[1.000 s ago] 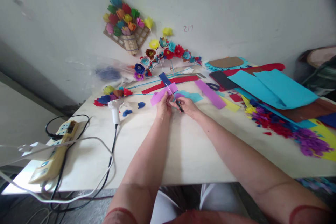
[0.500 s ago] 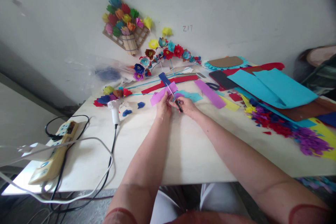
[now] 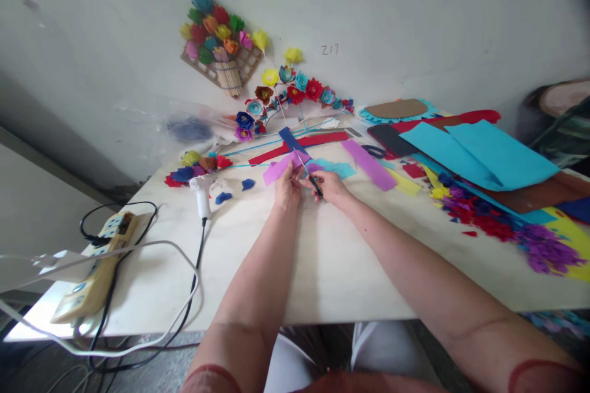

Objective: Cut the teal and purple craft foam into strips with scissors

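Note:
My left hand (image 3: pixel 288 189) pinches a piece of purple paper (image 3: pixel 279 171) above the table. My right hand (image 3: pixel 328 187) is closed on a pair of scissors (image 3: pixel 314 183) with dark handles, its blades pointing up and left across the paper's right edge. The two hands are close together, fingertips nearly touching. Just beyond them lie a dark blue paper strip (image 3: pixel 289 139), a red paper strip (image 3: pixel 267 153) and a light blue paper piece (image 3: pixel 338 167). A longer purple strip (image 3: pixel 369 164) rests to the right.
A white glue gun (image 3: pixel 201 196) stands at left, its cord running near a power strip (image 3: pixel 94 270). Blue petals (image 3: pixel 224 198) lie beside it. Paper flowers (image 3: pixel 295 94) line the wall side. Turquoise sheets (image 3: pixel 479 153) and a heap of cut petals (image 3: pixel 544 245) occupy the right.
A corner piece that stood up at the right of the purple paper no longer shows beside the blades. The scissors and right hand have shifted slightly; the left hand has barely moved.

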`<state>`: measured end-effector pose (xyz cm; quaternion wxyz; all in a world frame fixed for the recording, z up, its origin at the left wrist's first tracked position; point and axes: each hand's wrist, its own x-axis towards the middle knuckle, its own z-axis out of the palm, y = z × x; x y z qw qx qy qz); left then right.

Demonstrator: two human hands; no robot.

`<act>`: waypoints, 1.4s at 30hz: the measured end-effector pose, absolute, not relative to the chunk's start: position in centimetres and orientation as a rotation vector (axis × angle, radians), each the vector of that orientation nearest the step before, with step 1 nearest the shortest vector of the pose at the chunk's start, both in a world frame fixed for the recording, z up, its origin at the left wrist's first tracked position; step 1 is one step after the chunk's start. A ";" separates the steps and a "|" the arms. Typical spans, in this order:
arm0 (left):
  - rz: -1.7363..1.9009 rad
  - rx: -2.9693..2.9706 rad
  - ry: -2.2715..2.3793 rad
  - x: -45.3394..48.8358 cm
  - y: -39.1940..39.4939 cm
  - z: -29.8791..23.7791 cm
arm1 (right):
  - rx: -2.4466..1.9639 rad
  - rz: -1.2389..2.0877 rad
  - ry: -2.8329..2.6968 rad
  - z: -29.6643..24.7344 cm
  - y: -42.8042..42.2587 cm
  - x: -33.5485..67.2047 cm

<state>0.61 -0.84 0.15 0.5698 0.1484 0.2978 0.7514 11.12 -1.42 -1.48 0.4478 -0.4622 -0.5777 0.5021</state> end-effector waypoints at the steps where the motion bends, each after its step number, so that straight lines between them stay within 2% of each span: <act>1: 1.770 0.352 0.700 0.6 -0.8 0.1 | -1.147 1.253 -1.429 -1.6 -1.3 11.2; 20: 1.752 0.307 0.711 0.2 -0.9 0.3 | -1.161 1.312 -1.500 1.1 -3.7 12.1; 42: 1.724 0.373 0.673 0.7 -1.1 0.1 | -1.159 1.347 -1.474 1.0 -3.4 12.5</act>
